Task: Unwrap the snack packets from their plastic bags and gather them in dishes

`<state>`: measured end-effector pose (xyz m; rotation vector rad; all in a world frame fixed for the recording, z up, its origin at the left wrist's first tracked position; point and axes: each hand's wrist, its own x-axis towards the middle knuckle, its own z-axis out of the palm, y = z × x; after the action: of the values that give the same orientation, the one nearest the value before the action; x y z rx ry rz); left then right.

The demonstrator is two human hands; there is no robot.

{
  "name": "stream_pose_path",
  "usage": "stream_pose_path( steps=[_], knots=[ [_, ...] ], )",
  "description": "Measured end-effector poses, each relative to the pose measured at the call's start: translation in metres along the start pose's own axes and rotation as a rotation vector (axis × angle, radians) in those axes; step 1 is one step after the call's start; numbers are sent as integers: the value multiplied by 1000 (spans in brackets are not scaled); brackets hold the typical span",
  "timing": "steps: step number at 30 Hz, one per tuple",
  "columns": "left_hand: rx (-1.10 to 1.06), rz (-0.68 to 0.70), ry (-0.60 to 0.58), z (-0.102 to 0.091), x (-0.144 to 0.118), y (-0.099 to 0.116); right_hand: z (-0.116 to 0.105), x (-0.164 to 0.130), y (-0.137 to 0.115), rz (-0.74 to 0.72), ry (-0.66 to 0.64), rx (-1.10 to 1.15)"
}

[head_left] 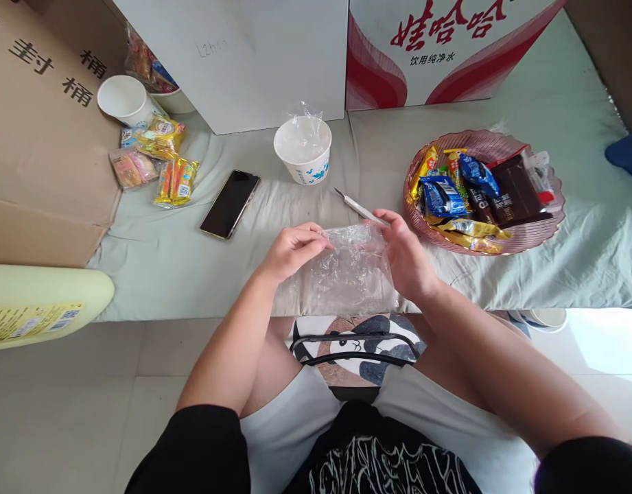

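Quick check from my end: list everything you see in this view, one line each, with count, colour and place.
clear plastic bag: one, transparent, at the near cloth edge, between both hands
thin tool: one, silvery, just behind the bag
paper bowl: one, white with blue print, clear film inside, centre back
phone: one, black, left of the bowl
basket: one, pink, right, filled with blue, yellow and dark snack packs
loose snack packs: several, yellow and orange, far left
paper cup: one, white, far left back
cardboard boxes: three; brown left, white centre, red-and-white right
left hand: grip on the bag's left side
right hand: grip on the bag's right side
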<state>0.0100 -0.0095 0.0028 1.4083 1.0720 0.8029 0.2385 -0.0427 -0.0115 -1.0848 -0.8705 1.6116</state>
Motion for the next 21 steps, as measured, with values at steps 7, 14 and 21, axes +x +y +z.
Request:
stream_pose_path(
  steps=[7,14,21],
  knots=[
    [-331,-55,136,9,-3,0,2,-2,3,44,-49,-106],
    [-638,-320,-61,13,3,-5,-3,1,2,-140,20,-74],
    [-424,-291,-147,17,-1,-6,-2,0,1,-101,-97,-87]
  ],
)
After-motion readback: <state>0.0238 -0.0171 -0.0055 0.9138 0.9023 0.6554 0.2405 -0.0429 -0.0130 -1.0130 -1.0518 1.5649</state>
